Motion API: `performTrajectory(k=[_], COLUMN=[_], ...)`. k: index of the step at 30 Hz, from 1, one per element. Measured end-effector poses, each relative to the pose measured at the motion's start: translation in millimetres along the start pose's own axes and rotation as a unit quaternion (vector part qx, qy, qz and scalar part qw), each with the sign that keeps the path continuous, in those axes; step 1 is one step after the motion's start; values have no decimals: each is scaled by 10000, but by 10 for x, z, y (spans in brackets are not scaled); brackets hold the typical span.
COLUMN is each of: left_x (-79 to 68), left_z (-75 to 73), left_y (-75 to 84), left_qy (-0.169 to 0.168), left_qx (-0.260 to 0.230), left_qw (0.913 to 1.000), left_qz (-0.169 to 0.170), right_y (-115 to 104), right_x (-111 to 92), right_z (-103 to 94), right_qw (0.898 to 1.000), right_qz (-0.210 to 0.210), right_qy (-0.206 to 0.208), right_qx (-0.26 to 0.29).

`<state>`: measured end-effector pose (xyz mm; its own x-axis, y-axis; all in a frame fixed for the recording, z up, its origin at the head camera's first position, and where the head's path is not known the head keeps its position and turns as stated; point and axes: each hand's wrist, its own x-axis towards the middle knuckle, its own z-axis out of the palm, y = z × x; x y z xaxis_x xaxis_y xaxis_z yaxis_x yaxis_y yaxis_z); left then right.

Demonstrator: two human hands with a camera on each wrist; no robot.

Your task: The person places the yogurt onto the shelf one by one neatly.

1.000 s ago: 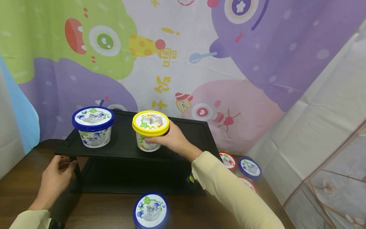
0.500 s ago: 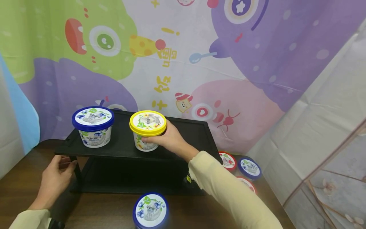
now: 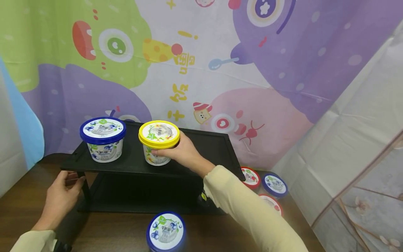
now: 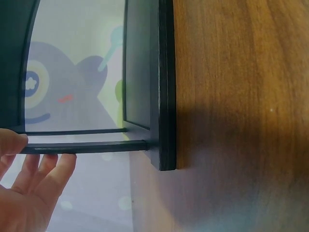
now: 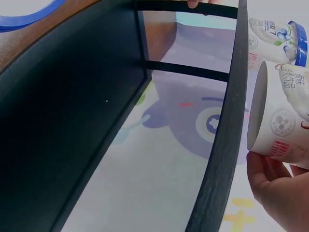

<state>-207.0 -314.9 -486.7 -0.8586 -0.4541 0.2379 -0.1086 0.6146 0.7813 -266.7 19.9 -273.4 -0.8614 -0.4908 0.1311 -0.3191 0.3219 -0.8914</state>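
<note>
My right hand (image 3: 185, 152) grips a paper tub with a yellow lid (image 3: 158, 134) over the top tier of a black two-tier shelf (image 3: 126, 164). In the right wrist view the base of this tub (image 5: 289, 116) appears slightly apart from the shelf board. To its left, a tub with a blue lid (image 3: 105, 152) stands upright on the top tier. My left hand (image 3: 61, 192) holds the shelf's left front leg (image 4: 87, 146), thumb on one side and fingers on the other. The far side of the yellow-lidded tub is hidden.
Another blue-lidded tub (image 3: 165, 231) stands on the wooden table (image 3: 104, 231) before the shelf. Right of the shelf are red-lidded tubs (image 3: 251, 177) and a blue-lidded tub (image 3: 275, 184), partly behind my sleeve. A cartoon-print curtain (image 3: 195, 80) hangs behind.
My right hand has carried the yellow-lidded tub a short way left, toward the blue-lidded tub on the shelf. The left hand has stayed at the shelf leg.
</note>
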Motion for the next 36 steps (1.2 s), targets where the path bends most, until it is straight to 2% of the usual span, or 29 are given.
performTrajectory(k=[6,9,10,11,15,27,36], left_x=[-252,-273,-313,-323,-332,-263,-318], left_z=[-222,-228,-261,-271,-278,-221,-269], left_y=[542,585,671,694,707,564,652], left_qy=[-117,-103,-120,-129,-88,-10,-83], left_qx=[-59,-58,-82,-79,-29,-112,-97], left_qw=[9999,9999,9999,9999,9999,9999,9999], left_qz=[-34,7,-10,-10,-66,-118,82], right_y=[-9,-11,-11,-11,-11,-20,-30], right_x=[9,10,12,15,31,63,84], right_z=[32,46,50,54,79,126,160], right_qw=[10000,10000,10000,10000,10000,9999,9999], right_qz=[-58,-47,-47,-46,-14,-55,-1], right_qy=[-17,-16,-12,-8,-5,71,116], right_qx=[67,47,39,24,23,115,70])
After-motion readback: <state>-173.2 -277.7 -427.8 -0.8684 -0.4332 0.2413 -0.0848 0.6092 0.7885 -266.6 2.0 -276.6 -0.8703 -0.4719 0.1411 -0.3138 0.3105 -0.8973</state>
